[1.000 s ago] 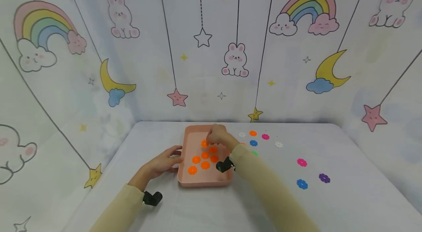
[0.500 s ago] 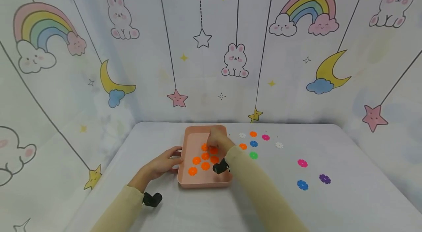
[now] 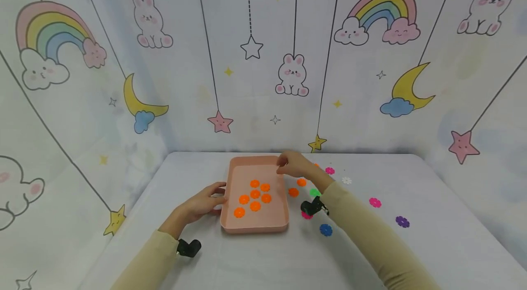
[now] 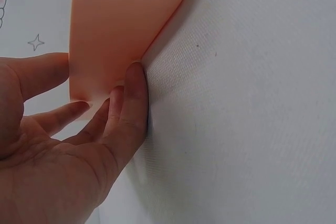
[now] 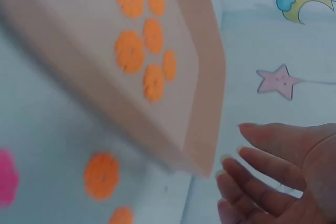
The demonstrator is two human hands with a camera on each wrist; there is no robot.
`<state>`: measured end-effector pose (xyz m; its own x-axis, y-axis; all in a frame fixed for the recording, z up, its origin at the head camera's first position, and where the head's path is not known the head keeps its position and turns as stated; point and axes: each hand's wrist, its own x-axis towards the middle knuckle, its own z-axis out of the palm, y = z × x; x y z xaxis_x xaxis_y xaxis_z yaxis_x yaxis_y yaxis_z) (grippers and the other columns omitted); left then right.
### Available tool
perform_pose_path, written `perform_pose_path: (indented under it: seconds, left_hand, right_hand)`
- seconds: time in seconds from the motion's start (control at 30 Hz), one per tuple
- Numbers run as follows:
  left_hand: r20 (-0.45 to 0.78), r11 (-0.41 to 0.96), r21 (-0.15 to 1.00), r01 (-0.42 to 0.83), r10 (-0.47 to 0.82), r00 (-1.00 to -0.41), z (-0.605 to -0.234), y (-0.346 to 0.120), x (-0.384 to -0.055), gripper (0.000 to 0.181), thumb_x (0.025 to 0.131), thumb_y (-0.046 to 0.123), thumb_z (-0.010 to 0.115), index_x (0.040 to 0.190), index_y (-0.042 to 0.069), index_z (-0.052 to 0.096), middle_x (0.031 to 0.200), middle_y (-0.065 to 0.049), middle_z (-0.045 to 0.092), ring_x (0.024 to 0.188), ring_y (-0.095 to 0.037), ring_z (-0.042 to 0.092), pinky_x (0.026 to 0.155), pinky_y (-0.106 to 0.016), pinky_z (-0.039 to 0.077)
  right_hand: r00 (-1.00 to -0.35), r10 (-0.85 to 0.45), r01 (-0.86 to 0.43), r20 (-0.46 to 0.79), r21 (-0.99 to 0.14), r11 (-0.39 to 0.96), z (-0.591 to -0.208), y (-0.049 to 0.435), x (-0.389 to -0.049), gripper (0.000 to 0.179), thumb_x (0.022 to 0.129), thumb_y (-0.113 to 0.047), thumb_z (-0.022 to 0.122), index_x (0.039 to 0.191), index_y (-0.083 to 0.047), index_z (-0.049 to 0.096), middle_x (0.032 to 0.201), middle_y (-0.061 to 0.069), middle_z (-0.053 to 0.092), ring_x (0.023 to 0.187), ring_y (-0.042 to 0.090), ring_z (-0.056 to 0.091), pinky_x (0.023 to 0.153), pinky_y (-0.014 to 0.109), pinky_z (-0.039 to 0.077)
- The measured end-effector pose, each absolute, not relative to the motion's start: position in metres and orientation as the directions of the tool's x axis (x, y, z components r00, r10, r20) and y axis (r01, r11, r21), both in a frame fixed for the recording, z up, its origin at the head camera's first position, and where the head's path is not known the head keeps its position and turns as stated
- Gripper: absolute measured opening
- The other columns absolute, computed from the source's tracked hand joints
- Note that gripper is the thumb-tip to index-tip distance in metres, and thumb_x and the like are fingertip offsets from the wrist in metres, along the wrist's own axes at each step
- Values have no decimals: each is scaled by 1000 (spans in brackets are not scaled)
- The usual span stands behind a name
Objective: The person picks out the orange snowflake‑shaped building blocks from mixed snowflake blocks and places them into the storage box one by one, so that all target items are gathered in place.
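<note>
A shallow pink tray (image 3: 255,225) stands on the white table, holding several flat orange flower-shaped pieces (image 3: 255,194). My left hand (image 3: 202,201) rests against the tray's left side. In the left wrist view, the fingertips (image 4: 135,85) touch the outer wall (image 4: 123,14), fingers spread from rim to base. Raised over the tray's back right corner is my right hand (image 3: 295,164), with loosely bent fingers. In the right wrist view this hand (image 5: 278,174) shows nothing between thumb and fingers. Two orange flower pieces (image 3: 293,192) lie just outside the tray's right wall.
Right of the tray lie more flower pieces: a green one (image 3: 314,192), a blue one (image 3: 325,230), a purple one (image 3: 402,222), a white one (image 3: 346,180) and pink ones (image 3: 375,202). A patterned cloth backdrop (image 3: 255,98) rises behind the table.
My right hand has left the orange pieces inside the tray and moved right and up, over the tray's back right corner. My left hand has stayed at the tray's left side.
</note>
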<state>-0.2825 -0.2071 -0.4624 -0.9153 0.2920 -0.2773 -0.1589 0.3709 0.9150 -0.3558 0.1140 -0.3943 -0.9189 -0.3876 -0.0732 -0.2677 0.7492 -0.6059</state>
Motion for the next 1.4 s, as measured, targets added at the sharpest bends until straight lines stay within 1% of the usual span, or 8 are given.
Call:
perform_pose_path:
  seconds: [0.13, 0.23, 0.33, 0.47, 0.67, 0.93, 1.23, 1.4]
  left_hand:
    - [-277, 370, 915, -159, 291, -916, -463, -207, -283, 59, 102, 12, 60, 156, 7, 36, 154, -24, 39, 119, -32, 60, 96, -49, 57]
    - [-283, 373, 913, -167, 283, -916, -463, -207, -283, 59, 103, 12, 60, 156, 7, 36, 154, -23, 39, 120, -33, 60, 97, -48, 57]
    - [-290, 378, 909, -176, 271, -918, -464, -207, -284, 58, 103, 13, 60, 156, 9, 37, 155, -21, 40, 120, -31, 60, 97, -48, 57]
    - [-288, 379, 909, -173, 274, -918, -464, -207, -284, 58, 103, 13, 60, 156, 9, 37, 154, -21, 40, 119, -31, 60, 97, -48, 57]
    - [-284, 382, 909, -165, 280, -917, -463, -206, -282, 59, 102, 12, 61, 156, 7, 37, 155, -23, 39, 119, -32, 60, 96, -50, 57]
    - [-285, 385, 908, -165, 279, -917, -461, -206, -281, 59, 102, 13, 61, 156, 9, 37, 155, -22, 39, 121, -32, 59, 98, -50, 56]
    - [-289, 378, 909, -175, 269, -919, -459, -204, -281, 58, 102, 11, 60, 156, 9, 37, 154, -21, 40, 120, -32, 60, 98, -49, 56]
    - [-289, 371, 912, -177, 271, -918, -459, -205, -281, 59, 103, 10, 59, 157, 8, 36, 154, -22, 40, 120, -32, 60, 97, -49, 56]
  right_hand:
    - [-915, -403, -315, -29, -575, 755, -397, 144, -351, 26, 94, -13, 72, 116, 1, 68, 107, 11, 67, 95, 25, 62, 84, 37, 58]
    - [-919, -394, -312, -24, -567, 762, -404, 164, -350, 29, 93, -12, 72, 117, 4, 67, 106, 12, 67, 94, 25, 62, 83, 37, 58]
    - [-925, -378, -291, -44, -559, 776, -414, 179, -352, 31, 93, -12, 72, 118, 6, 66, 106, 13, 67, 94, 26, 60, 85, 40, 57]
    - [-933, -349, -248, -83, -553, 795, -431, 192, -358, 29, 93, -11, 73, 117, 4, 67, 106, 12, 67, 95, 26, 59, 90, 44, 56]
    - [-936, -326, -200, -130, -565, 801, -445, 193, -361, 27, 91, -9, 74, 116, 1, 69, 103, 10, 66, 95, 25, 58, 91, 43, 56]
    - [-932, -314, -158, -180, -579, 800, -448, 187, -362, 24, 92, -9, 73, 114, -3, 70, 104, 8, 66, 95, 24, 58, 88, 40, 57]
    - [-944, -291, -159, -157, -555, 816, -443, 187, -358, 22, 89, -7, 74, 108, 0, 66, 99, 9, 63, 91, 24, 56, 86, 38, 57]
    - [-951, -281, -164, -124, -570, 805, -438, 192, -354, 16, 91, -7, 72, 103, 1, 67, 95, 9, 64, 87, 25, 57, 83, 39, 56]
